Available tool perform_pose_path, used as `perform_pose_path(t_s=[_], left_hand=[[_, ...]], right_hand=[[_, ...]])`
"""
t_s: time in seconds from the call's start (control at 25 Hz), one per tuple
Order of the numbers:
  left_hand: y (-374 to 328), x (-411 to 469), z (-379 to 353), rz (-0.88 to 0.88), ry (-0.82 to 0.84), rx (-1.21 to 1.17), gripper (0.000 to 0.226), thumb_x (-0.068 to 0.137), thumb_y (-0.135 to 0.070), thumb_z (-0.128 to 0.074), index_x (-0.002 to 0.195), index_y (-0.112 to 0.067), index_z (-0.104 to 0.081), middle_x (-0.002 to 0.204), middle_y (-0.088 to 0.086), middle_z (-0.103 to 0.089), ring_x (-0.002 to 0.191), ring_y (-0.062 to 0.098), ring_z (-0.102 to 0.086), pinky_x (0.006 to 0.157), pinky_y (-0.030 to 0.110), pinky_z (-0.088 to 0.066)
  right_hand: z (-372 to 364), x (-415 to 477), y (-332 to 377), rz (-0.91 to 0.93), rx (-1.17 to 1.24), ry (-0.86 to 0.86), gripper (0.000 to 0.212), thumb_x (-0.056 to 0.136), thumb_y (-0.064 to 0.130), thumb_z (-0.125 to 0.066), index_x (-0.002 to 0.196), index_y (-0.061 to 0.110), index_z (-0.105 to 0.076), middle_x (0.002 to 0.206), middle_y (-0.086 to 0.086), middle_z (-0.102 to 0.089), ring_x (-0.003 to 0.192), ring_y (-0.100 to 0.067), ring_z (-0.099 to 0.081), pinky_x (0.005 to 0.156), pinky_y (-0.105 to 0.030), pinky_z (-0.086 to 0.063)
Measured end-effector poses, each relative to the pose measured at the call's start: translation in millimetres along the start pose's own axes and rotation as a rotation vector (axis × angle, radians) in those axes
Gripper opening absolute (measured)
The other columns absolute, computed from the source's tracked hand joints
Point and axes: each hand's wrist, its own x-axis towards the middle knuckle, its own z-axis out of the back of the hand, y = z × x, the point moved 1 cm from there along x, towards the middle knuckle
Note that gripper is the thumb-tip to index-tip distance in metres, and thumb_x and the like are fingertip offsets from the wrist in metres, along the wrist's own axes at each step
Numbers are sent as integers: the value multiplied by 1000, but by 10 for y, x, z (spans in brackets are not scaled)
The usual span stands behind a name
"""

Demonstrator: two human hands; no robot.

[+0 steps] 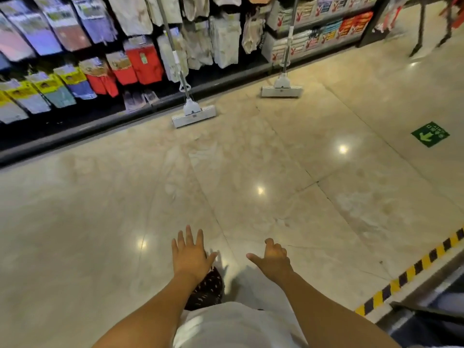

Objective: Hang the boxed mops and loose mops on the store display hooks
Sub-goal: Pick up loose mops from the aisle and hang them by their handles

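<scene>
Marble-look floor (251,159), glossy and pale, fills most of the view, with lamp glare dotted across it. Along the far left runs the display rack (75,139), hung thick with packaged clothing. And there are the loose mops: left mop (193,114) and right mop (281,89), both at the far side, heads flat on the floor, handles leaning up into the rack. No boxed mops in sight. Near us, both hands are out and empty, well apart from either mop. The left hand (190,257) has its fingers (188,234) spread wide; the right hand (273,259) has fingers loosely curled, thumb out, holding nothing. The danger, I'd say: that slick floor lets a mop head skid the moment a handle is tugged. A toppling handle could rake packets off the rack or knock its neighbour over.
</scene>
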Motion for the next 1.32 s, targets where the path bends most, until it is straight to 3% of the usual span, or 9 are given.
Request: perform_pose_path(t_s=[0.32,0.6,0.8,1.04,1.32], left_hand=[[686,1105,616,2,-42,-67,84,93,-69,-31,157,-23,-3,164,14,9,150,37,4,119,56,0],[1339,1561,838,161,32,-142,88,91,-70,-35,156,-23,0,162,16,15,149,42,6,115,64,-3],[1369,1984,987,131,85,-95,87,92,-69,-33,156,-21,2,162,17,16,149,42,6,115,64,-4],[1435,3020,1489,232,113,-86,87,93,-69,-32,156,-21,4,162,18,16,149,42,5,115,63,-6],[1246,4527,2616,301,55,-135,86,93,-70,-30,156,-22,2,162,17,13,149,41,3,116,63,-6]], right_hand=[[343,867,1086,-5,-53,-25,78,88,60,-53,143,10,-29,138,-16,-43,130,-32,-38,101,-40,-39],[254,1348,2224,173,-141,28,76,88,62,-51,144,17,-28,136,-12,-42,128,-29,-38,103,-39,-37],[526,1856,2488,4,186,-15,80,84,58,-61,144,11,-33,135,-13,-51,124,-31,-48,101,-41,-44],[1093,2916,2995,74,-3,-2,79,85,61,-58,144,15,-33,131,-14,-51,122,-32,-48,99,-40,-44],[2329,4314,3886,216,-199,33,79,88,62,-52,146,14,-26,136,-15,-43,128,-31,-40,101,-39,-39]])
